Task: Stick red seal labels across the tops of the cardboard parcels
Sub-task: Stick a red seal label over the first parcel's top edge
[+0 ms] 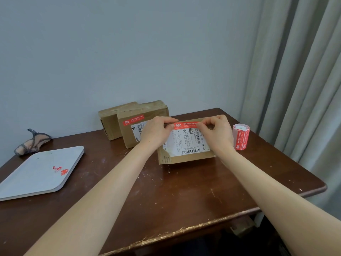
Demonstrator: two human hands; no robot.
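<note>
Red seal label [185, 125] lies across the far part of the near parcel [186, 158] top, lower edge just over the white shipping label [186, 143]. Left hand [158, 131] pinches the label's left end btwn thumb & curled fingers. Right hand [216, 134] pinches the right end the same way. Both hands sit over the parcel top, hiding its far corners & bits of the shipping label. Can't tell if the label ends are stuck down. Parcel lies flat on the brown wooden table [175, 196], right of centre, far half.

Just left & a bit farther is a second parcel [145, 110], w/ a red seal [133, 121] across its top above its own white label. The left hand blocks its near-right part. Far-left of that, touching it, is a third parcel [108, 124], brown & taped.

Right of the near parcel, near but apart, a roll of red labels [241, 138] stands on end. On the table's left side is a white tray [33, 182] w/ red scraps [60, 169] on it. Beyond the tray, at the far-left edge, is a grey-trimmed cloth item [31, 143]. Grey curtain [295, 89] hangs on the right, pale wall [129, 52] behind.
</note>
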